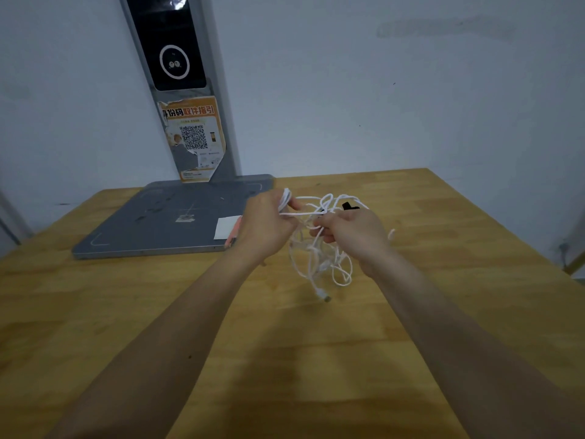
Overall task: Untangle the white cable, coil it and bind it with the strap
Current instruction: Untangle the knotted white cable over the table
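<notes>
A tangled white cable [319, 255] hangs in a loose knot above the wooden table [316, 359], held up between both hands. My left hand [266, 226] grips a few strands at the tangle's upper left. My right hand [351, 229] pinches strands near the middle right. One plug end [324, 296] dangles at the bottom, close to the tabletop. A black strap [349, 206] shows just beyond my right hand, partly hidden by the fingers and cable loops.
A grey flat base plate [158, 223] with an upright post [183, 90] carrying a dark screen and an orange QR sticker stands at the back left. A white card [226, 228] lies on the plate's right edge. A pale wall is behind.
</notes>
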